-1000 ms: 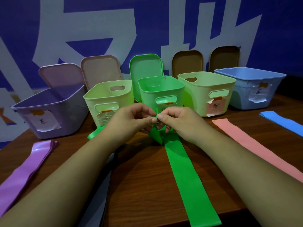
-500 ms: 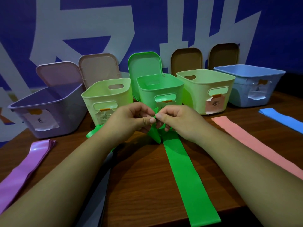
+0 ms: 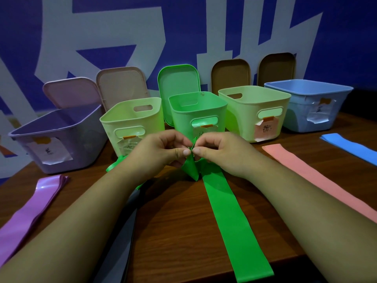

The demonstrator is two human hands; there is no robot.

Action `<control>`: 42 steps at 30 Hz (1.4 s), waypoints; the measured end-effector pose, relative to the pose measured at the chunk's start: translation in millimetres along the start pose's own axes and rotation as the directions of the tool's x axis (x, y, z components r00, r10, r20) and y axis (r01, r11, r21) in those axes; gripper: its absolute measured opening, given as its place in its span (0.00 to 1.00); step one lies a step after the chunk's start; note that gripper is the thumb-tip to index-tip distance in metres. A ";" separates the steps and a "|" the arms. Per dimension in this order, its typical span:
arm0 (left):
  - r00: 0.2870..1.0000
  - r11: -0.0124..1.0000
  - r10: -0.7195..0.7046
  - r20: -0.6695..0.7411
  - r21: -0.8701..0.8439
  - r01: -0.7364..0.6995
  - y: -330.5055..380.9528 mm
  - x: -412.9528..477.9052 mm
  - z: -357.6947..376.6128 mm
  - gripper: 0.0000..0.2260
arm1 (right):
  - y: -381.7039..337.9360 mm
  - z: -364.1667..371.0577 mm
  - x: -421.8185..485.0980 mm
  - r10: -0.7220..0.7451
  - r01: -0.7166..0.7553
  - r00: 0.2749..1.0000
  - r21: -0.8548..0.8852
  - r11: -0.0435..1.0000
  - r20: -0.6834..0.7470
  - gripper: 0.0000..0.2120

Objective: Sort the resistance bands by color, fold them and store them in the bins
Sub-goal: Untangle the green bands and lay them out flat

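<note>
Dim, bluish light from overhead leaves a soft shadow on the counter (image 3: 173, 231) just beneath the left hand (image 3: 161, 152). A pale glare streaks the purple band (image 3: 40, 193) far to that hand's left. Wide-angle distortion tilts the blue bin (image 3: 306, 111) far to its right and bows the wall (image 3: 61, 37) behind; the corners darken slightly.

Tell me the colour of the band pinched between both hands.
The band is bright green, best seen in the head view.

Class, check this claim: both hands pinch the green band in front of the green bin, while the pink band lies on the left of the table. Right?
Wrong side: the head view shows the pink band on the right of the table; the rest stands.
</note>
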State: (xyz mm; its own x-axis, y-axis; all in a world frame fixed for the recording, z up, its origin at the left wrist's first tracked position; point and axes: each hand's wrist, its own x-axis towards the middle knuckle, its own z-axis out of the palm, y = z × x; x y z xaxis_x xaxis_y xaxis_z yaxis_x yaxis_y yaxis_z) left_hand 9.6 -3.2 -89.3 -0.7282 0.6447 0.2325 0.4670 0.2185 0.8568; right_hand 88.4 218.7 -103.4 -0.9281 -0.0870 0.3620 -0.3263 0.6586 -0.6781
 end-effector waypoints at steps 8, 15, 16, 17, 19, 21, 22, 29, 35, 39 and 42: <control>1.000 0.998 0.001 0.018 0.059 -0.002 4.3 -1.2 -0.2 0.08 | -2.7 -1.2 -1.1 0.036 -0.037 0.999 -0.037 0.999 -0.013 0.12; 1.000 0.999 0.008 0.026 0.051 -0.009 4.2 -2.0 0.0 0.08 | -2.4 1.9 -0.1 0.084 -0.084 0.996 -0.001 0.996 -0.002 0.14; 1.000 0.999 0.011 0.027 0.049 -0.012 3.8 -2.0 0.1 0.07 | -2.6 2.0 -0.2 0.086 -0.086 0.996 0.009 0.996 0.003 0.14; 0.999 0.999 0.015 0.028 0.051 -0.017 3.2 -1.8 0.2 0.07 | -3.1 1.9 -0.3 0.089 -0.089 0.996 0.018 0.996 0.006 0.14; 0.999 0.998 0.023 0.028 0.054 -0.025 1.6 -0.9 0.1 0.07 | -4.2 1.5 -0.4 0.098 -0.099 0.995 0.039 0.994 0.008 0.14; 1.000 0.999 0.023 0.013 0.032 -0.023 -0.7 -0.4 -0.5 0.06 | -5.3 0.9 0.0 0.120 -0.120 0.993 0.062 0.991 -0.003 0.14; 1.000 0.999 0.022 -0.003 0.023 -0.022 -1.5 -0.4 -0.7 0.06 | -5.7 0.4 0.2 0.136 -0.134 0.991 0.067 0.989 -0.019 0.15; 0.994 0.944 -0.041 -0.097 -0.330 0.007 5.2 1.4 1.2 0.06 | -10.1 -4.5 -4.5 0.170 -0.167 0.985 0.068 0.984 -0.028 0.14; 0.983 0.998 -0.054 -0.177 -0.047 0.046 -2.1 3.0 3.8 0.07 | -13.1 -1.5 -4.7 0.066 -0.068 0.997 0.071 0.995 0.027 0.12; 0.980 0.988 0.032 -0.197 0.157 -0.001 -4.1 3.5 3.0 0.08 | -11.7 -1.8 -4.4 0.064 -0.065 0.998 0.085 0.994 0.020 0.11; 0.978 0.977 0.076 -0.192 0.209 -0.035 1.1 1.0 4.6 0.04 | -10.0 -1.4 -3.3 0.062 -0.063 0.998 0.089 0.994 0.015 0.11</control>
State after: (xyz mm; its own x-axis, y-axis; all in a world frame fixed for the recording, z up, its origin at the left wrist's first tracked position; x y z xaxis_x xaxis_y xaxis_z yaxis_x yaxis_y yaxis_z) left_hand 11.7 1.0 -90.3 -0.7732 0.5069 0.3810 0.5868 0.3441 0.7330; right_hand 95.0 213.5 -96.9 -0.9491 -0.0577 0.3098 -0.2820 0.5939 -0.7535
